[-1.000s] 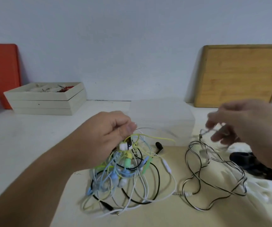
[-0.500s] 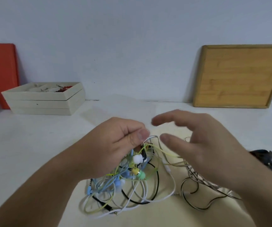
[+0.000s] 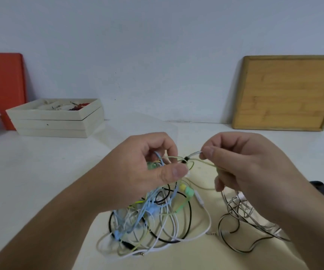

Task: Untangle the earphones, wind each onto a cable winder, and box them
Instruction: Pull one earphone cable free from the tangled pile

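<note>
Surface [image 3: 40, 182] in white runs back to the wall, where a wooden board [image 3: 286, 92] leans at the far right corner. A red board [image 3: 1, 84] and stacked trays [image 3: 56, 121] sit at the far left. A cream mat [image 3: 196, 256] lies along the near edge. Above it the left hand [image 3: 147, 168] grips the top of the tangle of earphones [image 3: 153, 217], whose loops hang below the hand onto the mat. Just beside it, the right hand [image 3: 245, 164] pinches a thin grey strand [image 3: 194, 153] drawn out from the tangle. A striped cable [image 3: 241, 221] lies loose under the right wrist.
</note>
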`<move>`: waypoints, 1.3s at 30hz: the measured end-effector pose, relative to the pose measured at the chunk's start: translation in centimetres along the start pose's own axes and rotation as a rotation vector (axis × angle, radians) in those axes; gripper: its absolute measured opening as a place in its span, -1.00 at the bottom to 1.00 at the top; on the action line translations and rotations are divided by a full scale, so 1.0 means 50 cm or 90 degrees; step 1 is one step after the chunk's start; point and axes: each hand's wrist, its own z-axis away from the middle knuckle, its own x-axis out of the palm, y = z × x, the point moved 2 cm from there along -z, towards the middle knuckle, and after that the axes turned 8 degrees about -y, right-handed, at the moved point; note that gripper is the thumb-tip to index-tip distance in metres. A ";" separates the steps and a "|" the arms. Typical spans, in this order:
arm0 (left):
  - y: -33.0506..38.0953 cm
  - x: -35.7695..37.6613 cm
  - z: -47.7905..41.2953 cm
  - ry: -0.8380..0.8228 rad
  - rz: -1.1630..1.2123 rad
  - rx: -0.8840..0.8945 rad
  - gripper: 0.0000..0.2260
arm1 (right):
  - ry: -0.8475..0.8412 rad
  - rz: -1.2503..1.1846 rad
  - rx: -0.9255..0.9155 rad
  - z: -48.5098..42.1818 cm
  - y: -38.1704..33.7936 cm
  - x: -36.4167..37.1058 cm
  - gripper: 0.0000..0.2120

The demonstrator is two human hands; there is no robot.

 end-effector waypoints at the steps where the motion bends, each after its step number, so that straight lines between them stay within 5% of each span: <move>1: -0.002 -0.001 0.000 0.010 -0.018 -0.001 -0.67 | 0.004 -0.008 0.008 0.001 -0.002 -0.002 -0.83; 11: 0.001 0.002 0.002 0.009 -0.006 0.012 -0.79 | 0.106 -0.069 0.030 -0.006 0.000 -0.013 -0.72; 16: 0.005 0.001 0.006 0.069 0.013 -0.031 -0.40 | -0.064 -0.019 -0.002 0.003 -0.009 0.005 -0.84; 26: 0.013 0.006 -0.001 0.164 -0.112 -0.051 -0.70 | -0.156 -0.022 0.024 0.003 0.000 0.029 -0.82; 34: 0.026 0.012 0.006 0.084 -0.038 -0.099 -0.53 | -0.099 0.011 0.041 0.001 0.008 0.028 -0.75; 39: -0.008 -0.021 0.007 0.087 -0.147 -0.127 -0.73 | 0.014 -0.005 0.053 -0.003 0.006 -0.002 -0.77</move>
